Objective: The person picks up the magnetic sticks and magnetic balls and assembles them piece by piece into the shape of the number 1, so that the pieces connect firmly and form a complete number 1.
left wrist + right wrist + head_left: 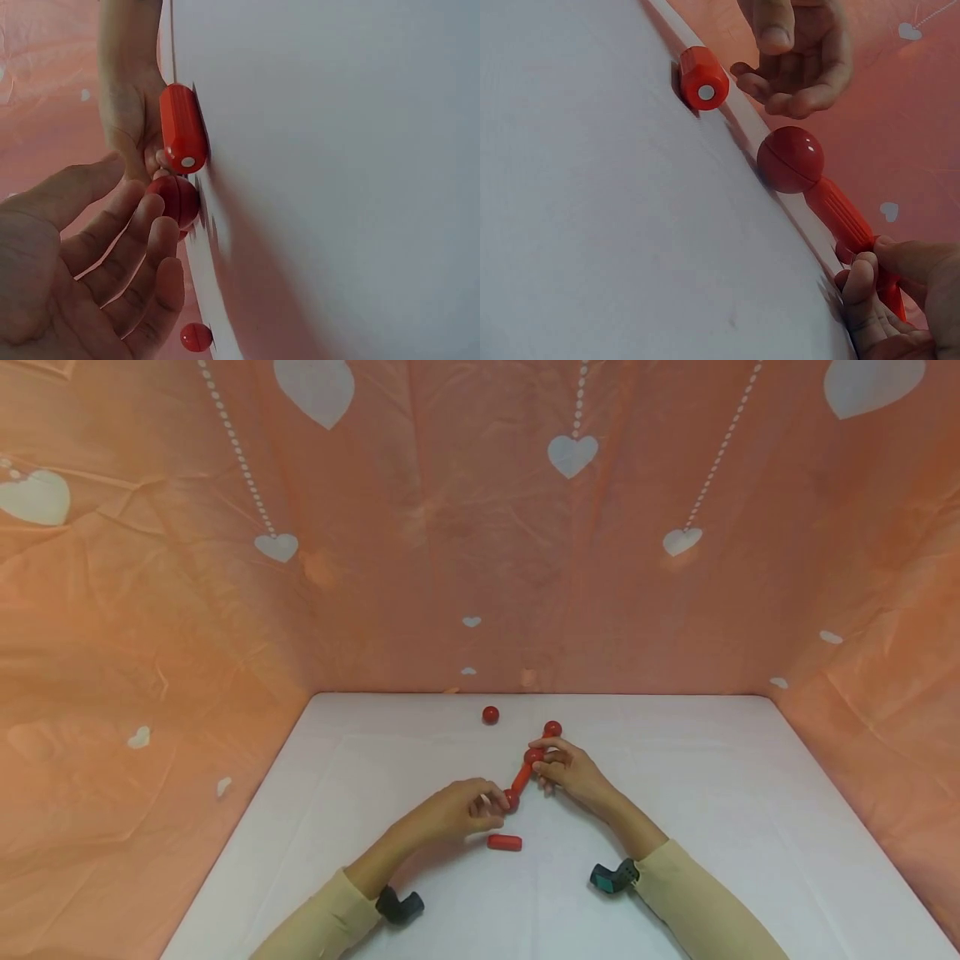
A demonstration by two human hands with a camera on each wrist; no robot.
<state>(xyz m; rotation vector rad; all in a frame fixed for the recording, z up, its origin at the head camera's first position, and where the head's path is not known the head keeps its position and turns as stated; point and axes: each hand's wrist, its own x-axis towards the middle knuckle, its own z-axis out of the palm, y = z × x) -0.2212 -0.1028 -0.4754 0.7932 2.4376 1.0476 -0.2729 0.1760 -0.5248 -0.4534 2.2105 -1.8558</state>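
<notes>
A chain of red balls and ribbed red rods [521, 779] slants across the white table. My right hand [573, 772] pinches it around the middle ball [533, 756], which the fingers partly hide. The chain's far ball [552, 728] lies past those fingertips. At the near end ball [790, 160] my left hand [461, 810] hovers with loosely bent fingers; the right wrist view shows a gap between them. Closer to me lies a loose red rod [505, 842], with a pale round spot on its end in the left wrist view.
Toward the back of the table [375, 752] sits a separate red ball [491, 715]. Orange cloth [420, 568] with pale hearts hangs behind and on both sides. A dark device [400, 906] is on the left wrist, and another dark device [613, 877] on the right.
</notes>
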